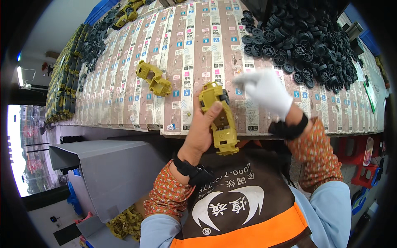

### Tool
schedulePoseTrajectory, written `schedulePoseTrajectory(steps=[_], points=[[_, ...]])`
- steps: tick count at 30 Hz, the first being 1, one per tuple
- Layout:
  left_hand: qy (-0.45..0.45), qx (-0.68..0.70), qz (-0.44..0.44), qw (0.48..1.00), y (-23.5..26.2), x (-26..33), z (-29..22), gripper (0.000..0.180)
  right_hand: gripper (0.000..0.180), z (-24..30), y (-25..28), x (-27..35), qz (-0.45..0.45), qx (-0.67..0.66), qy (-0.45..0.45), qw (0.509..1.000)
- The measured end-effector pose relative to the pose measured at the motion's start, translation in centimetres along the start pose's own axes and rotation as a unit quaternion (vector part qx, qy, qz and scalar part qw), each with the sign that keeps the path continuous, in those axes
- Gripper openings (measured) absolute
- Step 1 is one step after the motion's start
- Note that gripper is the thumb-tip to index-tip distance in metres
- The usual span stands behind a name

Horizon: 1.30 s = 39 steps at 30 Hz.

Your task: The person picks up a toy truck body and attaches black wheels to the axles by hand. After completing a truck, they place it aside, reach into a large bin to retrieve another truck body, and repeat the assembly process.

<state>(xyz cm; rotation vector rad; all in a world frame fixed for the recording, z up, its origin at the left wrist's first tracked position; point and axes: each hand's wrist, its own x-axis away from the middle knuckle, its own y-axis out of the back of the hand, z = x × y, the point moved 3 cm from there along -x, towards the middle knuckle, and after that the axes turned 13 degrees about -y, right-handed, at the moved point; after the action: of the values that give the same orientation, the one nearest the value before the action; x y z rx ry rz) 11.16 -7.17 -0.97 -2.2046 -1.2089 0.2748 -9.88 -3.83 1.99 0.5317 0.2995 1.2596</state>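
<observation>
My bare left hand (201, 126) grips a yellow plastic toy car chassis (219, 120), held tilted above the table's near edge, with one black wheel fitted at its upper end. My right hand (264, 90), in a white glove, hovers blurred just right of the chassis top; I cannot tell whether its pinched fingers hold anything. A heap of black plastic wheels (308, 41) lies at the far right of the table. Another yellow chassis (154, 78) rests on the table to the left.
The table (124, 103) is covered in printed paper strips. Rows of assembled yellow and black parts (68, 78) line its left edge. A grey chute (107, 165) below left leads to a bin of yellow chassis pieces (124, 223). Red stools (364, 161) stand at right.
</observation>
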Motion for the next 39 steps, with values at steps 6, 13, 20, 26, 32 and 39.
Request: schedulePoseTrajectory(steps=[6, 13, 20, 26, 32, 39], points=[[0.002, 0.047, 0.016, 0.999, 0.6, -0.4, -1.0, 0.062, 0.019, -1.7, 5.1, -9.0, -0.193, 0.406, 0.084, 0.889], [0.044, 0.128, -0.043, 0.99, 1.6, -0.5, -0.9, 0.046, 0.021, -1.0, 3.5, -10.6, -0.151, 0.529, 0.159, 0.82], [0.004, 0.09, -0.04, 0.995, 3.1, -0.9, -0.6, 0.05, 0.019, 1.0, 1.6, -6.5, -0.133, 0.409, 0.183, 0.884], [-0.072, 0.098, -0.096, 0.988, 2.4, -1.7, -0.8, 0.038, 0.028, 2.8, -2.1, 3.0, 0.047, -0.074, -0.089, 0.992], [-0.131, 0.039, -0.099, 0.986, 1.0, -1.6, -0.6, 0.038, 0.028, 2.9, -4.2, 6.9, -0.049, -0.096, -0.024, 0.994], [-0.191, 0.007, -0.12, 0.974, 0.3, -1.9, -0.6, 0.048, 0.032, 2.0, -4.5, 7.9, 0.001, -0.189, -0.149, 0.971]])
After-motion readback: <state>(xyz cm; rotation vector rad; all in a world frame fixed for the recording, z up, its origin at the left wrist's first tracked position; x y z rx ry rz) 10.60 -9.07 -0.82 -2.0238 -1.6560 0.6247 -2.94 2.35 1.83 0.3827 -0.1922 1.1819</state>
